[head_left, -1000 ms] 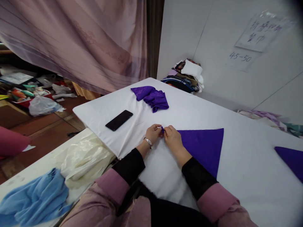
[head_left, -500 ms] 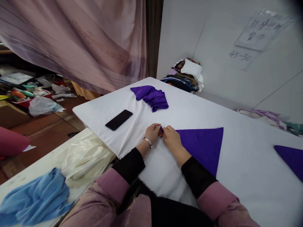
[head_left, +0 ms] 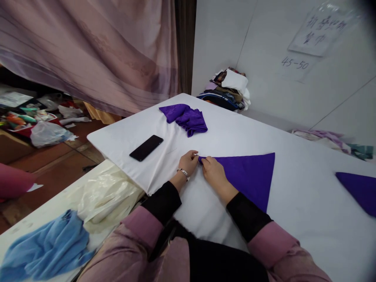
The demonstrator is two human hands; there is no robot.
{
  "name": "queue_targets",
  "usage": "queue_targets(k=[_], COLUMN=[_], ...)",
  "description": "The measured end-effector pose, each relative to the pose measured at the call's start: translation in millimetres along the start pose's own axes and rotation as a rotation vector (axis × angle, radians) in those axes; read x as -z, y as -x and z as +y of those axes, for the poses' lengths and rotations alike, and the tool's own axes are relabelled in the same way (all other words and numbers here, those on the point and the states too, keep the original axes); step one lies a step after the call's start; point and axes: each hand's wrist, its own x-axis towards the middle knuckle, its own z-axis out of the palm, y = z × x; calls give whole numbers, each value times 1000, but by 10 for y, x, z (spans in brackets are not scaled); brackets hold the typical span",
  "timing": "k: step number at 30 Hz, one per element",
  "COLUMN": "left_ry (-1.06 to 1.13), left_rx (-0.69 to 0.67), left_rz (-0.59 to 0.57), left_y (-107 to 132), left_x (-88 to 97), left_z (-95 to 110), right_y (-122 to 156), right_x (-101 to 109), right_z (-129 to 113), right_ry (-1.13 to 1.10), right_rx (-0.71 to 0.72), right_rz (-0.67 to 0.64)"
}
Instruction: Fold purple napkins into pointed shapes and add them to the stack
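Observation:
A purple cloth napkin (head_left: 248,174) lies flat on the white-covered table, folded into a triangle whose left tip is between my hands. My left hand (head_left: 188,162), with a bracelet at the wrist, is closed in a pinch at that tip. Just to its right, my right hand (head_left: 216,172) pinches the same corner, its forearm covering part of the cloth. The corner looks slightly rolled or bunched, but fingers hide its exact shape. Farther back, a gathered purple napkin (head_left: 192,119) rests in pleats. Another purple napkin (head_left: 357,192) lies at the right edge, cut off by the frame.
A black phone (head_left: 146,147) lies left of my hands. On a lower surface at left are a cream plastic bag (head_left: 107,192) and a blue cloth (head_left: 49,246). Folded clothes (head_left: 226,90) are piled by the wall beyond the table. A curtain (head_left: 117,51) hangs behind.
Both hands stay at the left tip, with slightly shifted fingers; a bit more of the purple corner shows between them. The view has shifted slightly.

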Motion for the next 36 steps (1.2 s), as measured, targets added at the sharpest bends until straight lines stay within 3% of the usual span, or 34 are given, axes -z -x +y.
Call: queue_targets(k=[6,11,18,27,31,36], left_ry=[-463,-643,-715,-766,-785,-798], left_rx=[-129,-152,-171,-218,-236,-245], left_rz=[23,-12,13,10,14,21], left_y=[44,30,45,35,21,4], left_x=[43,29,15,17,18,24], left_z=[101,125,161,173,148,149], right_y=[320,646,1239,2049,2241,2249], right_x=[44,83,104,100,131,155], right_z=[149,307,662,1213,1286,1283], right_ry=[24,46,65,-31,-18,-22], right_rx=[-1,47,149,78,42,13], right_rz=[-40,-50,30,232,273,255])
